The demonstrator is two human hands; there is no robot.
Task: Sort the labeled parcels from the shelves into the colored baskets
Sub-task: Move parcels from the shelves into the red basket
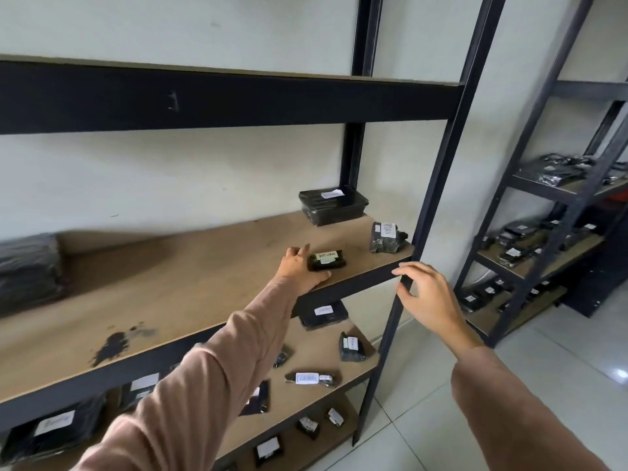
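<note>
Small parcel (327, 260) touches left hand (299, 266) — right hand (429, 294) apart (open).

Single head-worn wide-angle view, looking forward and down (tilted), close to the shelf (210, 300)

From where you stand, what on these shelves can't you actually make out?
- Colored baskets: none in the head view.
- Small parcel by the left hand: its label is too blurred to read.
- Large dark bundle on the same shelf: cut off by the left edge.
- Parcels on the lower shelf: partly hidden behind the left sleeve.
- Far rack's parcels: too small to read.
- Right hand: at the shelf post, contact unclear.
</note>
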